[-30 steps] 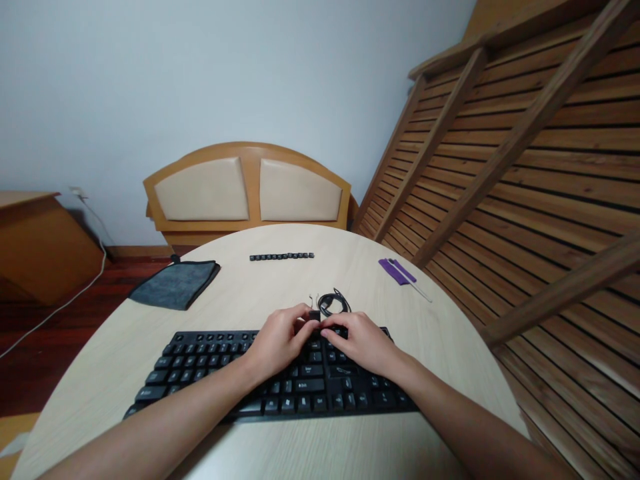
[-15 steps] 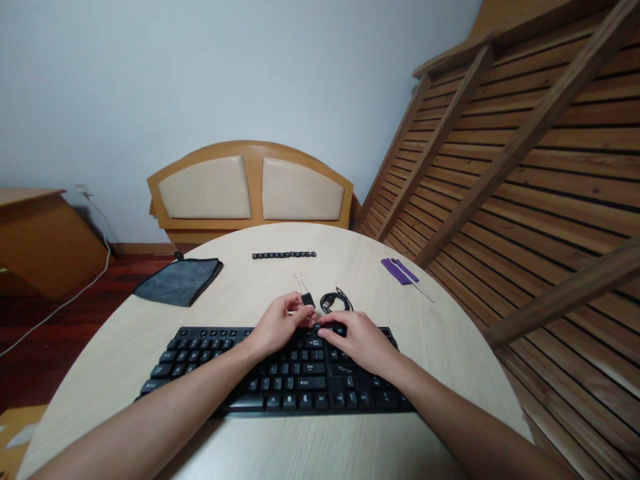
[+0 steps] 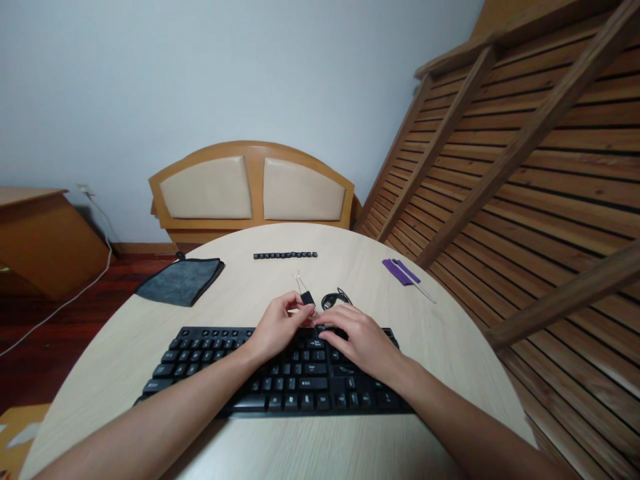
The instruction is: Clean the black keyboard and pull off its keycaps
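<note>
A black keyboard (image 3: 287,368) lies across the near part of the table, with both hands over its upper right area. My left hand (image 3: 280,325) is closed around a keycap puller (image 3: 307,298), which has a black body and wire loops sticking out at the far end. My right hand (image 3: 363,340) has its thumb and fingers pinched around a small black keycap (image 3: 320,328) at the puller's near end, just above the top key row. The fingers partly hide that keycap and the near wires. Just beyond my right fingers is a coiled black cable (image 3: 332,299).
A row of loose black keycaps (image 3: 285,255) lies toward the table's far edge. A folded grey cloth (image 3: 181,282) is at left; a purple cloth (image 3: 400,272) with a thin brush-like stick (image 3: 421,289) is at right. Wooden slats (image 3: 530,200) lean beyond the round table (image 3: 425,347).
My right fingers have curled farther over the keycap and cover more of it. My left hand keeps its grip on the puller, nearly in the same place.
</note>
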Motion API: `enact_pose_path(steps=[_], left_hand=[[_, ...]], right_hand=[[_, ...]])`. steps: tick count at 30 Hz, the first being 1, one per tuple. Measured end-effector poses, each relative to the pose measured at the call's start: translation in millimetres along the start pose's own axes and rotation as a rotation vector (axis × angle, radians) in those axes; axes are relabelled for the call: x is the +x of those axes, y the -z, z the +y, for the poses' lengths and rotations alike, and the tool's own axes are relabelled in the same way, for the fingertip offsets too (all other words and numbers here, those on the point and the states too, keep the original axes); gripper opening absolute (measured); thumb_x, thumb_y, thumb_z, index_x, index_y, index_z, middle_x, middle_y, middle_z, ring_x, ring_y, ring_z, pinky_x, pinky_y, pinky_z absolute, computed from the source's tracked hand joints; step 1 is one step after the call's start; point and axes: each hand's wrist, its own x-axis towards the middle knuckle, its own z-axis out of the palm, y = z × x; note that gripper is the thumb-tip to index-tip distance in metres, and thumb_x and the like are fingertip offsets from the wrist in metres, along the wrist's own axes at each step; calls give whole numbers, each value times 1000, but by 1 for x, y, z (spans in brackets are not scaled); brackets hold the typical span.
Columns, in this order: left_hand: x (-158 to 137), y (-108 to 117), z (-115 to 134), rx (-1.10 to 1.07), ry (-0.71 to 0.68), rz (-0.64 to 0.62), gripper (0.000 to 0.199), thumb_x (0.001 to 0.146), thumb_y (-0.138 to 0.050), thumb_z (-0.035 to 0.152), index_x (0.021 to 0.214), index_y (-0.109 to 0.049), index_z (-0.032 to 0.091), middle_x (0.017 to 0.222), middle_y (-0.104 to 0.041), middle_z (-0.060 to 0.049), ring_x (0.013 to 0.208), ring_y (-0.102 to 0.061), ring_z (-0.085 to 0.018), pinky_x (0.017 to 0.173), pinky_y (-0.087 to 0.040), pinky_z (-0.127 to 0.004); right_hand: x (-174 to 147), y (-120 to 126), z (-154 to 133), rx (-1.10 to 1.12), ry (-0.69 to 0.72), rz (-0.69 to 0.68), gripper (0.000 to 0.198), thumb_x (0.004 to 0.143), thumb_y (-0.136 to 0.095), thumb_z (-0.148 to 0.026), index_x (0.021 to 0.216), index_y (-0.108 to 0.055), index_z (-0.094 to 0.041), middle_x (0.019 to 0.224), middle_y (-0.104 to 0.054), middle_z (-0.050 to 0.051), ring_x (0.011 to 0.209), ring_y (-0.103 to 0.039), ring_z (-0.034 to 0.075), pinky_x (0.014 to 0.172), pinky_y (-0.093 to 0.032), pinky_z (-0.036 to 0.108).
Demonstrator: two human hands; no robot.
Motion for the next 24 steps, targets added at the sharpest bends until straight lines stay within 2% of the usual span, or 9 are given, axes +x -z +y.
enact_pose_path(steps=[5,11,15,18,20,24], left_hand=[[-5,-3,0,133,-75,-24,26,85,-65,41,79,-57,17,76,-66,-1,72,-65,-17,67,-51,-28],[-2,-6,-2,163,-32,17,22,87,-60,38,81,-57,17,77,-66,-3,74,-66,-19,71,-52,-32],[-2,-8,-1,195,-9,3,18,88,-58,34,82,-56,17,76,-67,-3,71,-65,-18,67,-50,-29],[-2,-8,-2,213,-17,9,19,89,-57,34,81,-55,17,76,-67,-3,71,-64,-17,67,-48,-29],[-3,-7,-2,238,-14,21,20,90,-56,35,80,-54,18,76,-67,-3,70,-63,-17,65,-47,-28],[-4,-7,-3,318,-2,50,21,90,-55,37,80,-54,18,75,-66,-2,67,-62,-17,61,-44,-27]], right_hand=[[0,-4,-1,69,-34,24,14,91,-63,-20,105,-60,-23,110,-63,5,106,-58,20,93,-47,35],[11,11,15,108,-182,176,11,92,-60,-25,103,-62,-22,99,-68,3,93,-64,18,84,-50,31],[40,31,49,-18,-221,239,12,86,-64,-25,97,-66,-19,92,-71,4,86,-67,19,81,-51,32],[71,40,83,-145,-228,203,11,83,-65,-20,94,-67,-18,90,-72,5,83,-67,19,77,-50,30],[90,43,105,-234,-250,175,13,81,-66,-19,94,-68,-17,90,-73,6,82,-67,19,76,-48,29],[120,36,138,-245,-283,156,13,81,-68,-19,93,-70,-18,88,-74,6,79,-67,19,73,-46,28]])
